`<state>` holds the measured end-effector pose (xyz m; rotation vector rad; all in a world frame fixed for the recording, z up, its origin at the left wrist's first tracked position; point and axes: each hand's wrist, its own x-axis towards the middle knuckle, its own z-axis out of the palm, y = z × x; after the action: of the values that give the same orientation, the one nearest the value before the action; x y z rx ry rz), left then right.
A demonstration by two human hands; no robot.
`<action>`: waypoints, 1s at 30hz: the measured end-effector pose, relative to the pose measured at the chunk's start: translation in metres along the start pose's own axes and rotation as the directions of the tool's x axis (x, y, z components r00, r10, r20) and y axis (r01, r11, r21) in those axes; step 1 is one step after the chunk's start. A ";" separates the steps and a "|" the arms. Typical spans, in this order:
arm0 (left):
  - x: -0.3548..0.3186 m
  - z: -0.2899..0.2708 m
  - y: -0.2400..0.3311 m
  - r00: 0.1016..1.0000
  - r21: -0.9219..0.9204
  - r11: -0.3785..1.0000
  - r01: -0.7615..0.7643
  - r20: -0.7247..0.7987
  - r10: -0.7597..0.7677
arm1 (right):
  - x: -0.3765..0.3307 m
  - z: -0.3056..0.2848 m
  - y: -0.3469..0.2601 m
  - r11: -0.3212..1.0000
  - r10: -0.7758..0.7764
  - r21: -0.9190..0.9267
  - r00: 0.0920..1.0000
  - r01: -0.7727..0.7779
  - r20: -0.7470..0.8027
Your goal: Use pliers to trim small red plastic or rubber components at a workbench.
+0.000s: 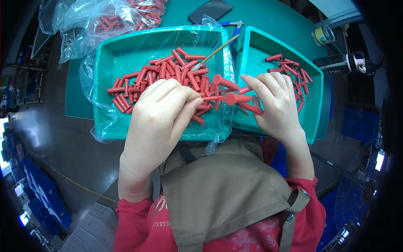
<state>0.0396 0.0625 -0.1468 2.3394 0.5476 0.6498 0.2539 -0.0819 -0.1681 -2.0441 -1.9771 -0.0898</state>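
Note:
My left hand (161,111) hovers over the left teal tray (126,46), fingers curled, pinching red plastic tubes at its fingertips beside a pile of red tubes (168,73). My right hand (277,103) sits over the gap between the trays and holds several red tubes (235,98) that stick out to the left between thumb and fingers. A thin wooden swab stick (218,49) leans across the left tray's right wall. The right teal tray (268,46) holds a smaller heap of red tubes (291,69).
A clear plastic bag of more red tubes (109,19) lies at the back left. A dark phone (210,10) and pliers (233,24) lie behind the trays. A tape roll (322,35) and a black tool (344,63) are at the right. A clear liner wraps the left tray.

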 end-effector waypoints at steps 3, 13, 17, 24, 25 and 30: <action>0.001 -0.001 0.000 1.000 -0.011 1.000 0.000 0.014 0.000 | 0.002 0.001 0.000 1.000 -0.007 -0.001 1.000 0.007 -0.001; 0.009 -0.004 0.003 0.999 0.005 0.999 -0.035 0.029 0.035 | 0.005 0.003 0.002 0.999 -0.052 -0.017 0.998 0.051 -0.031; 0.009 -0.003 0.002 0.999 -0.025 0.999 -0.031 0.022 0.032 | 0.007 0.002 0.001 0.999 -0.049 0.021 0.998 0.050 -0.030; 0.011 -0.006 0.005 0.999 -0.057 0.998 -0.025 0.036 0.027 | 0.007 0.001 0.001 0.996 -0.047 0.070 0.998 0.049 -0.034; 0.011 -0.007 0.006 0.999 -0.064 0.998 -0.021 0.035 0.023 | 0.007 0.001 0.001 0.996 -0.047 0.070 0.998 0.049 -0.034; 0.011 -0.007 0.005 0.999 -0.078 0.997 -0.016 0.028 0.018 | 0.005 0.003 0.001 0.994 -0.039 0.099 0.999 0.040 -0.016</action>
<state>0.0457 0.0682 -0.1356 2.2790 0.4811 0.6335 0.2551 -0.0767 -0.1700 -1.9382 -1.9732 -0.0141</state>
